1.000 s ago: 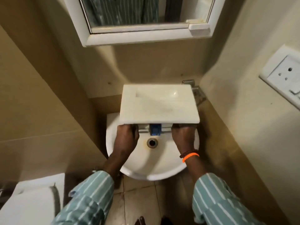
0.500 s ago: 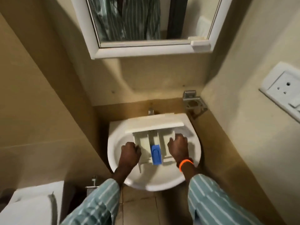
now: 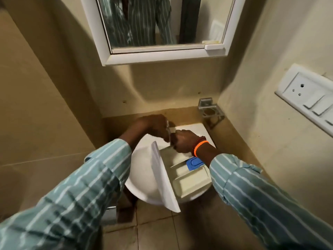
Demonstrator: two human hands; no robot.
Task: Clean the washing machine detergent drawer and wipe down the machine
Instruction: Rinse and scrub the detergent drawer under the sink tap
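The white detergent drawer (image 3: pixel 191 177) lies across the white sink (image 3: pixel 142 179). Its flat front panel (image 3: pixel 162 179) stands on edge toward the left, and its compartments face up. A blue cap (image 3: pixel 194 163) sits in the middle compartment. My right hand (image 3: pixel 183 142), with an orange band at the wrist, grips the drawer's far end. My left hand (image 3: pixel 155 126) is closed around the metal tap (image 3: pixel 168 129) at the back of the sink. The two hands almost touch. No water is visible.
A white-framed mirror (image 3: pixel 162 24) hangs above the sink. A metal holder (image 3: pixel 210 110) is fixed in the right corner. A switch and socket plate (image 3: pixel 310 98) is on the right wall. Tan tiled walls close in on both sides.
The drawer came down from in front of me into the sink and turned, its front panel now pointing left. My left hand let go of it and reached back to the tap.
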